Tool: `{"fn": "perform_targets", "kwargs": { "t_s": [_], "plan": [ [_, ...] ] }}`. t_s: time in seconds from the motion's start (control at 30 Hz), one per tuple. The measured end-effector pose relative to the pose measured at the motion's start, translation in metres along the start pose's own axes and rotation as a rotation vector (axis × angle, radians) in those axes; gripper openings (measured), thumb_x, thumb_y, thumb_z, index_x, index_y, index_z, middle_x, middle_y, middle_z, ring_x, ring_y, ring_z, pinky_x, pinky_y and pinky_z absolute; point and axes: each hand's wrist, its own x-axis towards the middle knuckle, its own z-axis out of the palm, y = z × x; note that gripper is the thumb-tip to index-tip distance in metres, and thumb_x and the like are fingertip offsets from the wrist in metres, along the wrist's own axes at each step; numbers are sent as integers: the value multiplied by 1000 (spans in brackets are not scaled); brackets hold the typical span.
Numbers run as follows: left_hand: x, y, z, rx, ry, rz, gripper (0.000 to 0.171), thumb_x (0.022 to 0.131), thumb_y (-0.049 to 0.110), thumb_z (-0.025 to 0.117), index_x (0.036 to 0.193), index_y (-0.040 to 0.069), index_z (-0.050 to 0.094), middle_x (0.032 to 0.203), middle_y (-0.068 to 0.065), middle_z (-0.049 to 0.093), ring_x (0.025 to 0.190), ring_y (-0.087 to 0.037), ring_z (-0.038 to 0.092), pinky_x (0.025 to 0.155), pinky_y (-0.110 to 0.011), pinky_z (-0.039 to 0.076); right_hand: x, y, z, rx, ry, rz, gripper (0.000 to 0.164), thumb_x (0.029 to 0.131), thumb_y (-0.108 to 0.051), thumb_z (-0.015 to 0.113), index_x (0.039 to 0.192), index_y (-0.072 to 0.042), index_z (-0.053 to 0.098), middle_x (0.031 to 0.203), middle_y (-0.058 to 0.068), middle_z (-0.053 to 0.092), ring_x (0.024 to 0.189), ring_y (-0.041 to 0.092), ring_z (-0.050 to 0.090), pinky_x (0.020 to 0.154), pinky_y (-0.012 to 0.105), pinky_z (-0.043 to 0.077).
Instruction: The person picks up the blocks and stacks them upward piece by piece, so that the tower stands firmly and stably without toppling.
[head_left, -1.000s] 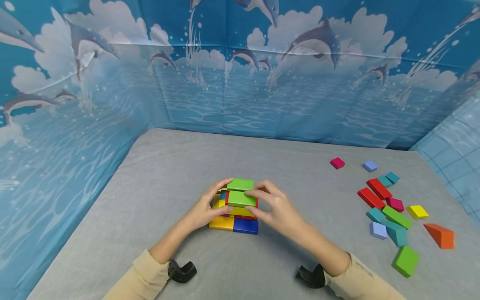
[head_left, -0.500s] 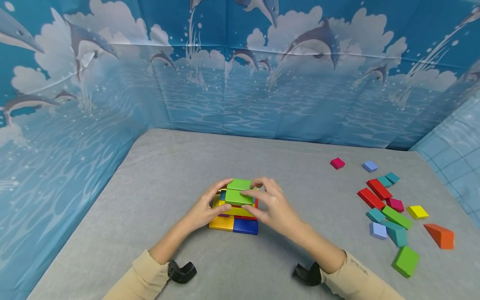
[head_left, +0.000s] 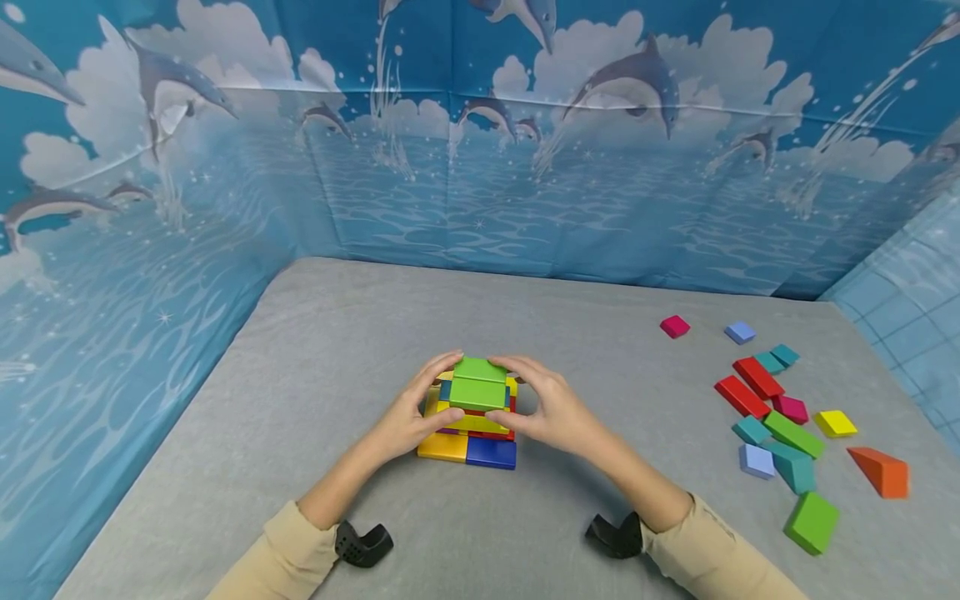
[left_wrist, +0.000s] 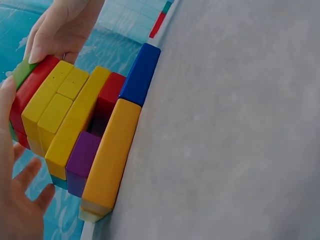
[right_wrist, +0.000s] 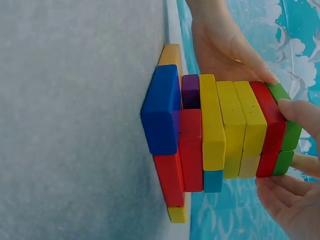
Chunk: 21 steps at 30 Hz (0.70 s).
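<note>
A layered stack of wooden blocks stands before me, topped by a front green block and a rear green block lying side by side. My left hand holds their left ends, thumb at the front corner, fingers reaching to the back. On the other end, my right hand spans the pair likewise with thumb and fingers. Below the greens come red blocks, several yellow blocks, a purple block and, lowest, a blue block beside an orange-yellow block.
Loose blocks are scattered on the right of the grey surface, among them a red block, an orange wedge and a green block. A dolphin-print curtain rises behind and at the left.
The front green block has slid back and slightly left against the rear one. My right hand has shifted from pinching the front block to spanning both; my left hand stays put.
</note>
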Motion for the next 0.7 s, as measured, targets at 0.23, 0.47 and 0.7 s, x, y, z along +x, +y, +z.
{"fn": "perform_targets", "kwargs": {
  "t_s": [0.23,0.47,0.7],
  "plan": [
    [1,5,2,14,17,11,53,83,-4,61,131,-3,41,137,-21,37,126,-32,35,103,-53,27,1,0,-1,10,2,6,60,75,-19,76,128,-5,49,123,11,54,100,22,57,81,43,49],
    [2,6,3,14,27,-9,52,82,-6,62,130,-3,42,136,-20,39,125,-32,36,103,-53,27,-6,6,-15,27,-11,48,70,76,-22,75,135,-8,40,130,9,49,112,23,50,90,46,44],
    [0,7,3,17,27,-21,53,82,-5,62,131,-3,42,136,-20,38,125,-33,35,103,-54,26,-46,52,-82,-142,223,181,61,77,-10,73,131,-2,45,124,17,53,108,30,51,86,40,45]
  ]
}}
